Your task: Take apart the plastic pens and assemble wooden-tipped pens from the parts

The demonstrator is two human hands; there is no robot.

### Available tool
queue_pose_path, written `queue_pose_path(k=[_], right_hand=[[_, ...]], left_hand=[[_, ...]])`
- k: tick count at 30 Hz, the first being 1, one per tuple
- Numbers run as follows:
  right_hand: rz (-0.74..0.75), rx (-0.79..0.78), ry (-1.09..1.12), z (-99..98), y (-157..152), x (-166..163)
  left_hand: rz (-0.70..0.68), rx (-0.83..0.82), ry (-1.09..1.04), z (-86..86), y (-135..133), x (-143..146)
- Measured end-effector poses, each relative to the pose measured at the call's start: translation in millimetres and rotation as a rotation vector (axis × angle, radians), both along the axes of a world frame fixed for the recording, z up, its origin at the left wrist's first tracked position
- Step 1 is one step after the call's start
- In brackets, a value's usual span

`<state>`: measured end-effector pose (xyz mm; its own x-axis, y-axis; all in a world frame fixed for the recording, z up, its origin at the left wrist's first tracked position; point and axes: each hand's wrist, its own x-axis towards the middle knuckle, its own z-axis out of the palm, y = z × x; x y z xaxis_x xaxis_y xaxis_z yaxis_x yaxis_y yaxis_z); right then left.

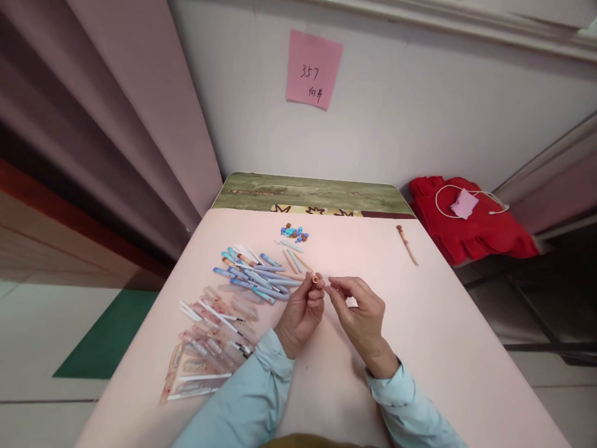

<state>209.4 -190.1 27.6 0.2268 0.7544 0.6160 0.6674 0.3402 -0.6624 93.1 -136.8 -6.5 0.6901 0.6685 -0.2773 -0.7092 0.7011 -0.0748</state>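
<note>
My left hand (304,313) is closed around a tan pen barrel (316,280), its round hollow end facing me. Close on its right, my right hand (358,308) has thumb and forefinger pinched together; whatever lies between them is too small to make out. A pile of blue, purple and brown pen barrels (261,277) lies just left and beyond my left hand. Small blue and brown caps or toppers (295,233) are heaped farther back. A few slim tapered pen pieces (295,260) rest between that heap and my left hand.
Clear plastic sleeves with white refills (212,339) spread over the table's left side. One assembled-looking brown pen (407,245) lies at the right. A red cloth (471,230) with a white cable (441,202) sits beyond the right edge. A pink note (314,68) hangs on the wall.
</note>
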Motion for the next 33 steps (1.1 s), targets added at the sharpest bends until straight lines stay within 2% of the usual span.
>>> queue_pose_path(k=[7, 10, 13, 18, 26, 30, 33], right_hand=[[-0.071, -0.014, 0.053, -0.8, 1.0, 8.1], [-0.122, -0.096, 0.201, -0.6, 16.9, 20.6], [-0.046, -0.187, 0.214, 0.1, 46.3, 28.8], [0.183, -0.258, -0.072, -3.8, 104.9, 12.6], [0.428, -0.439, -0.666, -2.2, 193.1, -58.5], [0.501, -0.469, -0.765, -6.8, 220.1, -91.8], [0.527, -0.489, -0.842, -13.9, 227.7, -108.5]], left_hand=[[-0.067, 0.095, 0.162, 2.2, -2.7, 2.0], [-0.1, 0.155, 0.214, 3.8, -5.8, 1.8], [-0.14, 0.262, 0.232, 5.5, -9.7, 0.7], [-0.227, 0.439, 0.185, 2.5, -12.7, -0.1], [-0.263, 0.536, 0.052, -12.3, -13.5, -6.0], [-0.303, 0.605, -0.037, -19.5, -14.8, -7.0], [-0.345, 0.624, -0.098, -24.0, -15.0, -7.6]])
